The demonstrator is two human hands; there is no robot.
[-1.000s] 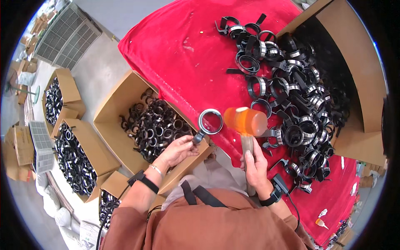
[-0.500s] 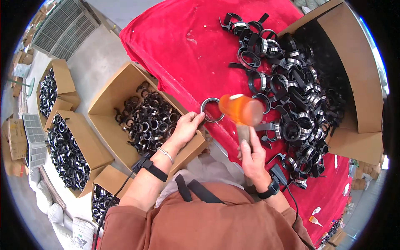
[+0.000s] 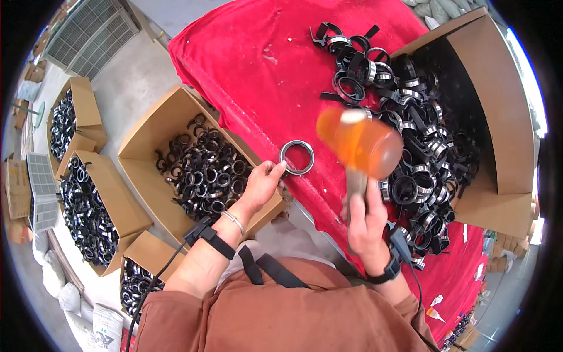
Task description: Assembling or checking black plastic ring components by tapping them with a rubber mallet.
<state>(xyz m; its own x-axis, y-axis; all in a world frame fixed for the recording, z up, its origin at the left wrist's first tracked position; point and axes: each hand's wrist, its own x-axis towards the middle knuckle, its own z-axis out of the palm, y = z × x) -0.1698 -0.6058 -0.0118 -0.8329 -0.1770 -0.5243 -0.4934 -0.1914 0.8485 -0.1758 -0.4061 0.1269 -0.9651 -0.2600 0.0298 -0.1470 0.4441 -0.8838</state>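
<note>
My left hand (image 3: 265, 182) pinches the near-left edge of a black and silver metal ring (image 3: 297, 157) at the edge of the red-covered table. In my right hand (image 3: 366, 226) is a mallet (image 3: 360, 144) with an orange, see-through head, blurred by motion. The mallet is raised to the right of the ring, apart from it, and its head hides part of the heap behind. That heap of black and silver ring clamps (image 3: 419, 155) spills from a tipped cardboard box on the right. Many have a black tab sticking out.
An open cardboard box (image 3: 143, 149) of similar rings stands left of the table, just beyond my left forearm. More filled boxes (image 3: 114, 202) stand farther left. The tipped box (image 3: 498, 117) bounds the red cloth (image 3: 246, 76) on the right. A small orange-white bottle (image 3: 434, 314) lies at lower right.
My right hand and the mallet have moved right, and the mallet now looks larger and higher, away from the ring. My left hand still holds the ring in nearly the same place.
</note>
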